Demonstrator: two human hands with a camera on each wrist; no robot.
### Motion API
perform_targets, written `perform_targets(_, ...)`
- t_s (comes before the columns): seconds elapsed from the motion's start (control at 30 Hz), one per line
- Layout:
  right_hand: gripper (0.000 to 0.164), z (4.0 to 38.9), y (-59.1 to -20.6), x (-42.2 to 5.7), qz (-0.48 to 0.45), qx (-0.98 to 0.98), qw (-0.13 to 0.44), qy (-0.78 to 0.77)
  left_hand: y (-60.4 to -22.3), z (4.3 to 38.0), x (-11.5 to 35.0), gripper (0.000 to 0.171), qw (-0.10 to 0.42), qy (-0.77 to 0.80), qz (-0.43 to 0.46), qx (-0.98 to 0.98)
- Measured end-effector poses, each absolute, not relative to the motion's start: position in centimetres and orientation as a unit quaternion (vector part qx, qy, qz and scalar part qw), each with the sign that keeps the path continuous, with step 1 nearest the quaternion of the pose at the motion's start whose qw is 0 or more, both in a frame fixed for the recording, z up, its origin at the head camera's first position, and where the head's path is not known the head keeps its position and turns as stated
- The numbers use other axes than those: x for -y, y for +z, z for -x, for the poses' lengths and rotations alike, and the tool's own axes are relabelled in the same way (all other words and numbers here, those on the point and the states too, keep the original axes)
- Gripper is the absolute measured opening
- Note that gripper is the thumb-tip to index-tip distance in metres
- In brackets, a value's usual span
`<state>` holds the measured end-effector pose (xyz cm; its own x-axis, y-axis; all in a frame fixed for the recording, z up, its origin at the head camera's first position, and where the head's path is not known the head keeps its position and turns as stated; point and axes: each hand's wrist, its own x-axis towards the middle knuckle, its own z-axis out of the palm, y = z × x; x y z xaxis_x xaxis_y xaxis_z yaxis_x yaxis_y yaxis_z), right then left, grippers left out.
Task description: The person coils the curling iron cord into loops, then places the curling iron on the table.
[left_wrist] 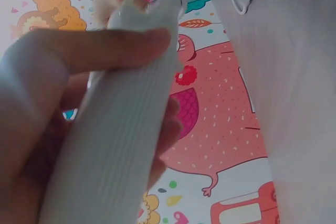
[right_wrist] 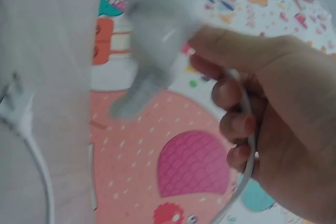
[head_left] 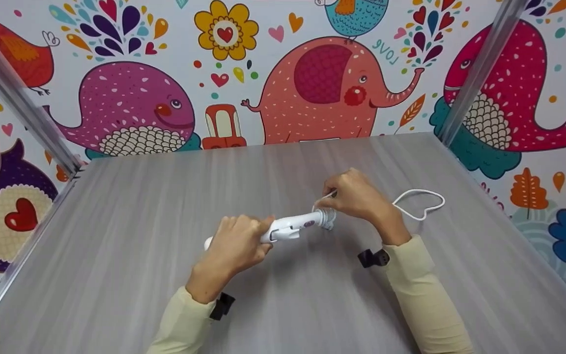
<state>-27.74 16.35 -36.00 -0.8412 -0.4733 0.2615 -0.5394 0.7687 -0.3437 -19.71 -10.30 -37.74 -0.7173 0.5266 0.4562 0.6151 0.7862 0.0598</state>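
Note:
A white corded handheld appliance (head_left: 290,227), shaped like a hair styling iron, lies slantwise across my left hand (head_left: 234,241). That hand grips its ribbed body (left_wrist: 118,114), thumb along the top and fingers wrapped under. Several turns of white power cord (head_left: 326,217) circle the appliance's right end. My right hand (head_left: 356,194), beside that end, pinches the cord between thumb and forefinger. In the right wrist view the cord (right_wrist: 247,114) runs down over the curled fingers, with the blurred appliance end (right_wrist: 163,30) close by.
A loose loop of the cord (head_left: 420,191) lies on the grey wood-grain table (head_left: 175,191) right of my right wrist. The two-pin plug (right_wrist: 16,106) rests on the tabletop. Cartoon-printed walls (head_left: 234,88) and metal posts (head_left: 482,73) border the table.

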Motion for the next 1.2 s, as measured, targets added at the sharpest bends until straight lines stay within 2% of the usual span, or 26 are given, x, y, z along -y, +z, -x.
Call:
perform_targets(0.2, 0.023, 26.1, -34.6, -15.0, -0.247, 0.942, 0.113, 0.198, -38.2, 20.3, 10.2, 0.044, 0.214, -0.166, 0.219, 0.937)
perform_targets(0.3, 0.023, 25.6, -34.2, -14.6, -0.239, 0.937, 0.111, 0.230, -38.2, 20.7, 10.4, 0.048, 0.213, -0.217, 0.167, 0.938)
perform_targets(0.47, 0.021, 25.3, -34.0, -14.4, -0.246, 0.908, 0.070, 0.332, -37.8, 21.2, 10.8, 0.055, 0.197, -0.315, 0.100, 0.923)
perform_targets(0.63, 0.024, 25.5, -34.2, -14.6, -0.268, 0.858, 0.008, 0.438, -37.1, 21.5, 11.3, 0.057, 0.158, -0.419, 0.057, 0.892)
perform_targets(0.97, 0.030, 27.2, -35.1, -16.0, -0.324, 0.765, -0.087, 0.549, -36.2, 21.7, 12.0, 0.056, 0.101, -0.540, 0.056, 0.834)
perform_targets(1.2, 0.029, 28.4, -36.0, -16.8, -0.325, 0.758, -0.098, 0.558, -36.0, 21.5, 12.3, 0.050, 0.066, -0.586, 0.114, 0.799)
